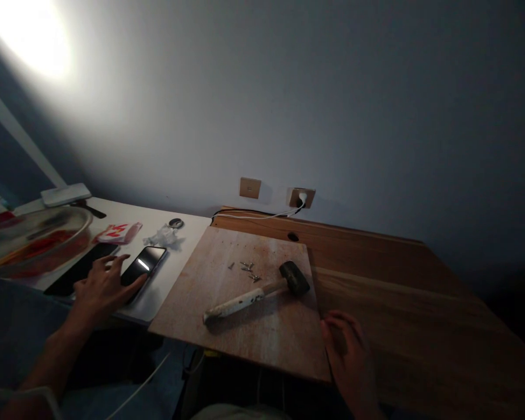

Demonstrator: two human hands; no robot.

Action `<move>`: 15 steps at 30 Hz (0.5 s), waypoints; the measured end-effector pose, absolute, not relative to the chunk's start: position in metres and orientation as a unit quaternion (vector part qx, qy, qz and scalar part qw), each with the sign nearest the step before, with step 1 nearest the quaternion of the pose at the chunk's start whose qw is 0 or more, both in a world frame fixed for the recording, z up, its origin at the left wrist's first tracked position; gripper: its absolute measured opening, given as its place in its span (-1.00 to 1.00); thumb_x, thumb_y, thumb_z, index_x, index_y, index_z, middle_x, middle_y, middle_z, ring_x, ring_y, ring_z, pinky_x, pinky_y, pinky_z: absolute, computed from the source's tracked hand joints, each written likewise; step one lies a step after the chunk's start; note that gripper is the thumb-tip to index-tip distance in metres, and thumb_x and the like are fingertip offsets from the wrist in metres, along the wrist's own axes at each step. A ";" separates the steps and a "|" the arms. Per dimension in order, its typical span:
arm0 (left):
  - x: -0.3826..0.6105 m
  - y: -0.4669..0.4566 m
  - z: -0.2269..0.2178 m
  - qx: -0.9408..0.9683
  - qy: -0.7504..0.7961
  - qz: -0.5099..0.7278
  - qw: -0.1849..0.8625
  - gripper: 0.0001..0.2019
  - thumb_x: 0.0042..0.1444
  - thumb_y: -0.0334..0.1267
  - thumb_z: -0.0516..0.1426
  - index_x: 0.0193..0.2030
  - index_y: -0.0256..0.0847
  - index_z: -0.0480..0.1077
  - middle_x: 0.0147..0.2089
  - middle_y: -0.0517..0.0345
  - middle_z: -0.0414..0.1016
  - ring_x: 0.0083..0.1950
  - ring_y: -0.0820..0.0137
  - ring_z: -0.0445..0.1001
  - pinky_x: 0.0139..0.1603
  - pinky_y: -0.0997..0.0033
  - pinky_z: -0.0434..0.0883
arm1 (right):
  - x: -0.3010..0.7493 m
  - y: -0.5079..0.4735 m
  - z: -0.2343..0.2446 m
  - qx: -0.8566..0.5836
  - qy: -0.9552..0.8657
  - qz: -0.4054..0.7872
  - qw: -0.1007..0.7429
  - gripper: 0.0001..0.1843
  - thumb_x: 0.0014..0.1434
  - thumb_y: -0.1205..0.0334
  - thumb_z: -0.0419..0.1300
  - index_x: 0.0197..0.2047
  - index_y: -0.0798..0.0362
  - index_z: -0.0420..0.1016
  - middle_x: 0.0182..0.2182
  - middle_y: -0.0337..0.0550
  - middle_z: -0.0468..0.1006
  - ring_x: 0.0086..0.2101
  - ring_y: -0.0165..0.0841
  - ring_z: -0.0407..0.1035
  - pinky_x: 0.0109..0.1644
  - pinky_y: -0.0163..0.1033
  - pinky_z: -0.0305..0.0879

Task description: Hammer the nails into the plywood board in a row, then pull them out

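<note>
My left hand (100,289) is at the left over the white table, fingers spread, its thumb across the lower part of a smartphone (145,263). A second flat black device (85,269) lies partly beneath that hand. My right hand (350,350) rests at the right edge of a wooden board (188,291), fingers loosely bent and apart, holding nothing I can see. On the board lies a mallet (245,300) with a black head and a worn, pale handle. Several small metal screws (249,268) are scattered behind its handle.
At the far left are a clear bowl (81,224) with reddish contents and a lamp (21,137). A red-and-white packet (119,232), crumpled plastic (164,236) and a tape roll (175,223) lie behind the phone. White cables (262,217) run to a wall socket (301,198).
</note>
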State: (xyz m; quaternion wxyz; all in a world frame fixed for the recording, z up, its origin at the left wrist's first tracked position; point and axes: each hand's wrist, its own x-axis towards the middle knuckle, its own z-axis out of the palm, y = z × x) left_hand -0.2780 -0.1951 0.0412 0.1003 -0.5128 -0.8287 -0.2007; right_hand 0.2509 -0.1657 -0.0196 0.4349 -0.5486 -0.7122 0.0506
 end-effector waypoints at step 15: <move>-0.293 -0.158 0.003 -0.507 -0.814 -0.280 0.051 -0.20 -0.14 0.27 0.16 0.20 -0.17 0.35 0.12 -0.14 0.42 0.25 -0.30 0.33 0.07 -0.52 0.26 | 0.252 -0.162 -0.025 -0.552 -0.702 0.054 0.447 -0.69 0.38 -0.03 0.08 -0.09 0.03 0.43 -0.13 0.01 0.48 -0.11 -0.12 0.41 -0.02 0.03 0.36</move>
